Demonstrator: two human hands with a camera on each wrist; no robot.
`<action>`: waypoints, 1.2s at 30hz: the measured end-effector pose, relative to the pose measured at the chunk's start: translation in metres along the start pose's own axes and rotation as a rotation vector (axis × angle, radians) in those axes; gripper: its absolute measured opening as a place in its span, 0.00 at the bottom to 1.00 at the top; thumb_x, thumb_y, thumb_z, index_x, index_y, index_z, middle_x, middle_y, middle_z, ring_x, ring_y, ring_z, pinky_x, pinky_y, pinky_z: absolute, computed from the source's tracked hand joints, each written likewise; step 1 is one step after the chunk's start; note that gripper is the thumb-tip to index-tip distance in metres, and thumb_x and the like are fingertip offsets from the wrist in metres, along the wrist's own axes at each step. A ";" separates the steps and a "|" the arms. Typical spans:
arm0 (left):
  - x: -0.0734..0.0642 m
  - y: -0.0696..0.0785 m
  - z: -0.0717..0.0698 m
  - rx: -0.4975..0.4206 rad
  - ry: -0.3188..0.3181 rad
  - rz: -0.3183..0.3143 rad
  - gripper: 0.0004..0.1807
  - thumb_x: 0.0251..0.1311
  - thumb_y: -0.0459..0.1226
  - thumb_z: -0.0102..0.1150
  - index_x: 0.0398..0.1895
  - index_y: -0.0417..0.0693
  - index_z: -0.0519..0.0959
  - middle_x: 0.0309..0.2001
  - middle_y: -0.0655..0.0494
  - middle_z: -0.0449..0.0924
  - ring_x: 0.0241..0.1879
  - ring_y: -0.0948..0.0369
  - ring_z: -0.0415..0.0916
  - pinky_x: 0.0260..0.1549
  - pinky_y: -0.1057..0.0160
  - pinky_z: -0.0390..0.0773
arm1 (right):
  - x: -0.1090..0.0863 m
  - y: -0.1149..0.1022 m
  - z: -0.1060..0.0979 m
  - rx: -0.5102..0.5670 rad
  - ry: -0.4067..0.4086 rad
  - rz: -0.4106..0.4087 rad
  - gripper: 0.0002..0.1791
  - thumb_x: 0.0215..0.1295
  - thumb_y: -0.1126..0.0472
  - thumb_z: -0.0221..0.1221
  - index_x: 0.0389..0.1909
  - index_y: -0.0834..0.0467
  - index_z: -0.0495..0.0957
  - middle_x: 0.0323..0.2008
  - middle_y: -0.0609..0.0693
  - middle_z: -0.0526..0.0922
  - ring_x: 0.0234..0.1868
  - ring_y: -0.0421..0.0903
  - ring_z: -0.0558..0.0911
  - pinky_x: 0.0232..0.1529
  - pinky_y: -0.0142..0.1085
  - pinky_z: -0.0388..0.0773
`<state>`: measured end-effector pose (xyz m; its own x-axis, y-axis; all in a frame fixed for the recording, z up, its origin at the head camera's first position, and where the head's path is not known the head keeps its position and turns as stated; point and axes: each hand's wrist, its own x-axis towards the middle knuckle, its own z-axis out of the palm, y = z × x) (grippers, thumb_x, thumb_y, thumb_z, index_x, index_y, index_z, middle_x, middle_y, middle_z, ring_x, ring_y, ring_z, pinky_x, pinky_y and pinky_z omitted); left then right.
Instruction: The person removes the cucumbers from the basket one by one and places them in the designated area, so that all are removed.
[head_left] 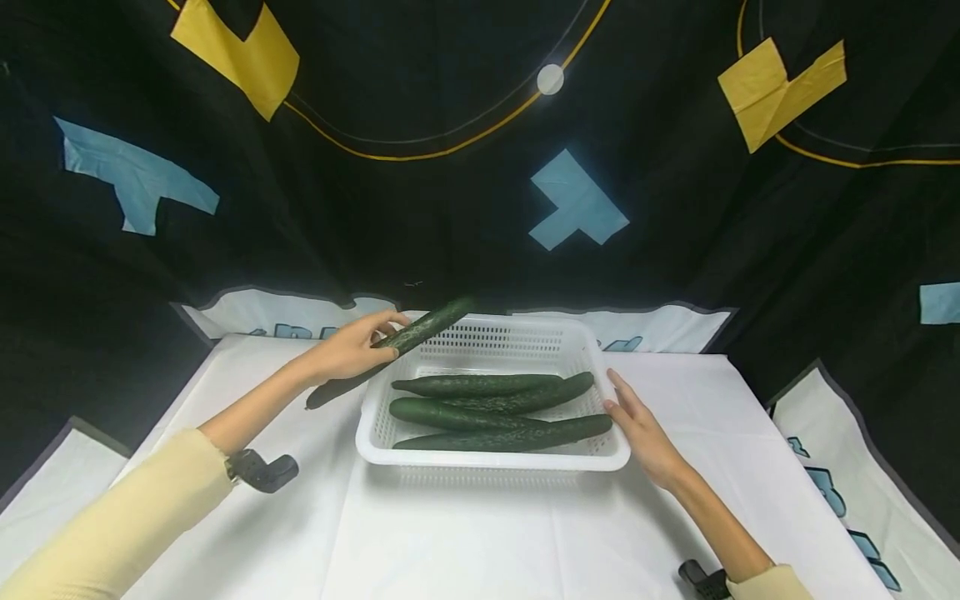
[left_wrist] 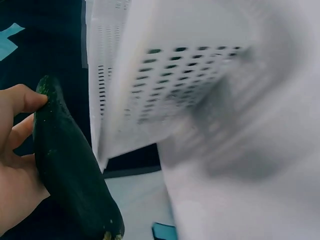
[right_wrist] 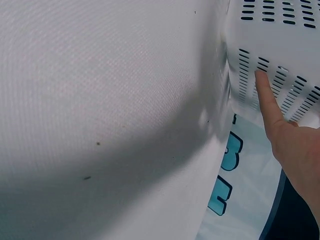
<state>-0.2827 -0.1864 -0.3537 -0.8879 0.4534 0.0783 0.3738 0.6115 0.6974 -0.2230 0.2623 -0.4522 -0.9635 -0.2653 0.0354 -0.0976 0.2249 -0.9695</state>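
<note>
My left hand [head_left: 356, 346] grips a long dark green cucumber [head_left: 423, 331] around its middle, tilted up to the right at the basket's left rim. In the left wrist view, the thumb and fingers pinch this cucumber [left_wrist: 70, 165] beside the perforated wall. The white plastic basket [head_left: 495, 457] holds several more cucumbers [head_left: 487, 385], lying roughly side by side. At the basket's right side is my right hand [head_left: 647, 433], its fingers at the rim. The right wrist view has a straight finger of that hand [right_wrist: 300, 150] against the slotted wall [right_wrist: 245, 37].
A white cloth [head_left: 442, 542] covers the table beneath the basket. Behind it hangs a black curtain [head_left: 420, 225] with yellow and blue shapes. Dark wrist devices sit on the left wrist [head_left: 262, 471] and right wrist [head_left: 702, 579].
</note>
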 end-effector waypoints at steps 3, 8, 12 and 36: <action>-0.017 -0.009 -0.002 -0.043 0.034 -0.051 0.26 0.65 0.32 0.55 0.67 0.43 0.68 0.57 0.36 0.74 0.51 0.44 0.75 0.44 0.48 0.77 | 0.000 0.001 0.000 0.008 -0.007 0.002 0.37 0.81 0.52 0.42 0.80 0.57 0.35 0.79 0.62 0.36 0.77 0.61 0.37 0.72 0.58 0.40; -0.045 -0.025 -0.003 -0.121 0.105 -0.164 0.28 0.69 0.34 0.54 0.71 0.43 0.63 0.61 0.34 0.69 0.57 0.40 0.72 0.48 0.44 0.76 | 0.001 0.002 0.001 0.017 -0.015 0.006 0.38 0.81 0.51 0.43 0.80 0.56 0.34 0.79 0.61 0.36 0.77 0.61 0.39 0.71 0.56 0.46; -0.062 -0.039 -0.001 -0.185 0.156 -0.222 0.29 0.70 0.34 0.52 0.73 0.41 0.59 0.61 0.31 0.67 0.59 0.37 0.71 0.51 0.41 0.74 | 0.001 0.003 0.001 0.020 -0.011 0.008 0.38 0.81 0.50 0.43 0.80 0.56 0.35 0.79 0.61 0.36 0.77 0.60 0.39 0.71 0.57 0.46; -0.102 -0.091 0.039 -0.337 0.217 -0.551 0.37 0.72 0.34 0.42 0.78 0.36 0.40 0.64 0.23 0.58 0.60 0.31 0.64 0.51 0.32 0.69 | 0.001 0.002 -0.001 0.020 -0.014 0.020 0.39 0.81 0.49 0.44 0.80 0.55 0.34 0.78 0.64 0.42 0.73 0.66 0.56 0.55 0.27 0.70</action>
<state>-0.2155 -0.2636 -0.4532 -0.9715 -0.0282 -0.2354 -0.2212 0.4649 0.8573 -0.2243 0.2631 -0.4542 -0.9617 -0.2737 0.0132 -0.0734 0.2110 -0.9747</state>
